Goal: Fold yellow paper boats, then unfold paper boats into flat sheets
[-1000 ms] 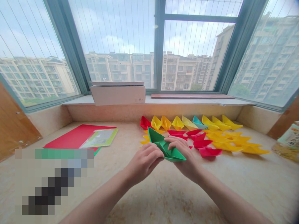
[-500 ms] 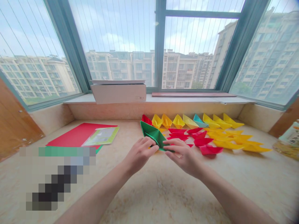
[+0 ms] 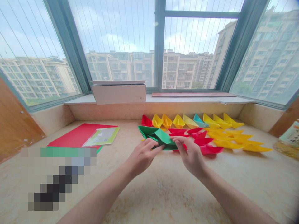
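A green paper boat (image 3: 161, 136) is held between my two hands, tilted, with its pointed left end up. My left hand (image 3: 145, 152) is closed on the boat's near left side, its fingertips partly hidden in the folds. The fingers of my right hand (image 3: 189, 151) pinch the boat's right end. Just behind and to the right lie several red paper boats (image 3: 203, 142). Farther right are several yellow paper boats (image 3: 233, 138), and a back row holds yellow boats, a blue paper boat (image 3: 200, 120) and a red one (image 3: 146, 120).
On the left lie red paper sheets (image 3: 70, 135) under a clear packet (image 3: 102, 137), with a blurred-out patch (image 3: 60, 177) in front. A white box (image 3: 118, 93) sits on the window ledge. At the right edge stands a jar (image 3: 288, 141).
The green boat has turned flatter and stretched to the right. My right hand has shifted right, from lying along its side to pinching its end; my left hand moved slightly right.
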A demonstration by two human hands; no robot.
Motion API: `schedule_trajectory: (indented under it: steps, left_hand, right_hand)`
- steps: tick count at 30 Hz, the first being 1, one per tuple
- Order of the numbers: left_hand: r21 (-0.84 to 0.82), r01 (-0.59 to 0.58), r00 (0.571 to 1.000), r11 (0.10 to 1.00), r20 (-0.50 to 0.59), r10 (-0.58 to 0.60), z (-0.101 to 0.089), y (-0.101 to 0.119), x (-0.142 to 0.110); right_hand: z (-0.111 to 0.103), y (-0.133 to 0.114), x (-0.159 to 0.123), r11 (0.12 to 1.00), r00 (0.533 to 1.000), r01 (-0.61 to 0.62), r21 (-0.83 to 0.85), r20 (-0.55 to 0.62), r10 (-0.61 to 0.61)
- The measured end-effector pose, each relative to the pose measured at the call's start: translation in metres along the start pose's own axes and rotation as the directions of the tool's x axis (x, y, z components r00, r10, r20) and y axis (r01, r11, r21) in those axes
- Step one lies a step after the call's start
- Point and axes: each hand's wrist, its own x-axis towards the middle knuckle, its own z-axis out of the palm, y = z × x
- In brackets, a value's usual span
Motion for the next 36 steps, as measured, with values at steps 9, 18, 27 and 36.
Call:
schedule_trajectory:
  steps: [9, 18, 27, 36]
  left_hand:
    - [-0.225, -0.066, 0.996, 0.972, -0.077, 0.049, -0.002, 0.003, -0.005]
    - [-0.259, 0.342, 0.803, 0.903, -0.419, -0.424, -0.009, -0.003, 0.002]
    - [-0.669, 0.514, 0.788, 0.537, 0.121, -0.604, 0.014, -0.004, -0.003]
    - [-0.773, 0.527, 0.704, 0.354, 0.164, -0.691, 0.006, -0.003, 0.005]
  right_hand:
    - [-0.003, 0.007, 0.009, 0.968, 0.940, -0.156, 0.197, -0.272, 0.207]
    - [-0.008, 0.005, 0.004, 0.995, 0.982, -0.015, -0.099, -0.190, -0.004]
    - [-0.011, 0.008, 0.008, 0.987, 0.933, -0.126, -0.099, -0.349, 0.084]
    - [-0.007, 0.004, 0.005, 0.997, 0.946, -0.078, 0.000, -0.315, 0.074]
